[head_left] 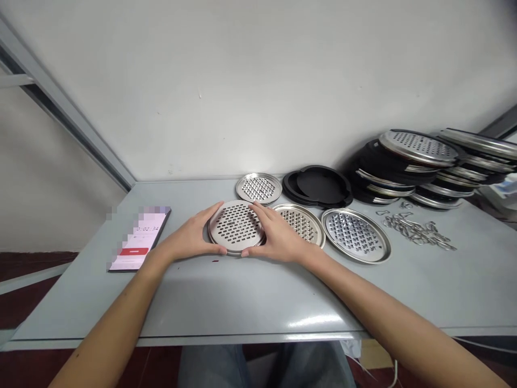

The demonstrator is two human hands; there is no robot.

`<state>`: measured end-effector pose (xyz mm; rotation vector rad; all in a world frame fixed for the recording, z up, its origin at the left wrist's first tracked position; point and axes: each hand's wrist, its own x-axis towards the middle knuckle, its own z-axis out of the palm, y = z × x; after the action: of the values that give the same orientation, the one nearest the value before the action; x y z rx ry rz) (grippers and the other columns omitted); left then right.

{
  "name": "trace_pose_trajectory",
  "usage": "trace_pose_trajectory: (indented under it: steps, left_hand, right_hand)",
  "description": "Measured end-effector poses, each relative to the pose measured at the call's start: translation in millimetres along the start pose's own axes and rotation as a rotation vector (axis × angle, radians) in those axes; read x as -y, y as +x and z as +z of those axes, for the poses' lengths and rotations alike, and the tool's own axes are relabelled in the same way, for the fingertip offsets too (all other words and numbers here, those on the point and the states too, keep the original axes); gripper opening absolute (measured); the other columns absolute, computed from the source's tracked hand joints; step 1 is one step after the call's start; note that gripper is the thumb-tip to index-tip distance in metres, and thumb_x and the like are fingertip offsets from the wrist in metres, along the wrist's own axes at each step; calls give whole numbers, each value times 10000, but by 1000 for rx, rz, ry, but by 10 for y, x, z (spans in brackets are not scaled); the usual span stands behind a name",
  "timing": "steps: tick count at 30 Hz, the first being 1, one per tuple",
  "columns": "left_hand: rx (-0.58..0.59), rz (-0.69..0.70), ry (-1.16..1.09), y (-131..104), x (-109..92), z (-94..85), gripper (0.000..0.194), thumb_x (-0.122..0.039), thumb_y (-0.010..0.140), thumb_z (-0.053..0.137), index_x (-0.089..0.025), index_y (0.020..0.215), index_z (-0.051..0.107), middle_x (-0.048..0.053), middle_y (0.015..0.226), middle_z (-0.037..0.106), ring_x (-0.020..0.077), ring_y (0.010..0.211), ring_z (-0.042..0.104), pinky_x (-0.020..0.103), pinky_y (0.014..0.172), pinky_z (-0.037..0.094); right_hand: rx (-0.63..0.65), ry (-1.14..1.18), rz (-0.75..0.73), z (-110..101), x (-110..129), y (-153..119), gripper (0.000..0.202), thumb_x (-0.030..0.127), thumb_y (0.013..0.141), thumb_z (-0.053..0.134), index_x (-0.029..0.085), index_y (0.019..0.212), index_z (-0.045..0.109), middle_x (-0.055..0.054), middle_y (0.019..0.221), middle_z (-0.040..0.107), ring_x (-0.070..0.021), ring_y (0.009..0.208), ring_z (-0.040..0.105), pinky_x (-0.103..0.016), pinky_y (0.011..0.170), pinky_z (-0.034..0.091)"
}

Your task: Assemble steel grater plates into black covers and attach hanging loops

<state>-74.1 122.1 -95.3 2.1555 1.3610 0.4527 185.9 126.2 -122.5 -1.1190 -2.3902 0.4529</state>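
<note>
Disc (236, 229): round, silver metal, flat smooth face punched with rows of oblong slots. Lies on the counter (226, 302), mid-view, between both hands. Near edge shows a doubled rim; can't tell if a second piece is underneath.

Left hand (196, 237) curves around its left side, thumb at the near edge, fingers along the far left rim, disc pinched between. Right hand (278, 234) mirrors it on the right: thumb at near rim, fingers spread over the upper right, disc pinched too.

Behind: back grater (258, 188), round, shiny, raised teeth, thin lip. Beside the right hand, partly hidden by it: middle grater (307, 226), toothed, rimmed. Further right: right grater (356, 236), larger-looking, bright toothed face, raised rim. Black trays (323, 186), matte, shallow, round, overlapping, near the wall (242, 97).

Right end: left stack (383, 167) and right stack (480, 153), metal rounds layered with black pieces, leaning. In front, a loose heap of clips (416, 229), shiny metal, looped. Phone (139, 242) flat at left, slim, rectangular, glossy lit screen, red button. Counter: smooth grey, glossy near the front edge.
</note>
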Motion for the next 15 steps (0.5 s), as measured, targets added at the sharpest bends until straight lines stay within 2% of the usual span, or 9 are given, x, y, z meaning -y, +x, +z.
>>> trace_pose_trajectory:
  steps: [2, 6, 10, 15]
  left_hand:
    - [-4, 0, 9, 6, 22, 9, 1125, -532, 615, 786, -268, 1526, 180, 86, 1562, 281, 352, 1407, 304, 482, 1148, 274]
    - [14, -7, 43, 7, 56, 10, 1123, -542, 618, 777, -267, 1526, 175, 94, 1566, 268, 353, 1406, 306, 489, 1145, 272]
    - [28, -11, 68, -11, 66, -22, 1124, -557, 614, 772, -261, 1525, 186, 99, 1563, 272, 354, 1403, 313, 475, 1136, 290]
    - [55, -23, 96, -50, 45, -79, 1136, -562, 593, 783, -249, 1520, 208, 96, 1565, 270, 344, 1411, 300, 454, 1147, 278]
  right_hand:
    - [-3, -16, 3, -5, -3, -16, 1119, 751, 646, 645, 98, 1470, 260, -255, 1501, 324, -373, 1418, 258, -555, 1125, 270]
    - [7, -5, -11, -33, -5, -28, 1124, 745, 629, 663, 118, 1469, 258, -253, 1482, 353, -394, 1391, 302, -586, 1103, 285]
    - [-1, 21, -42, -27, -2, -15, 1080, 715, 634, 686, 139, 1454, 282, -209, 1442, 423, -361, 1342, 389, -568, 1131, 246]
    - [-16, 15, -37, 34, 40, -10, 1069, 733, 638, 668, 111, 1435, 320, -235, 1426, 442, -362, 1372, 352, -561, 1152, 200]
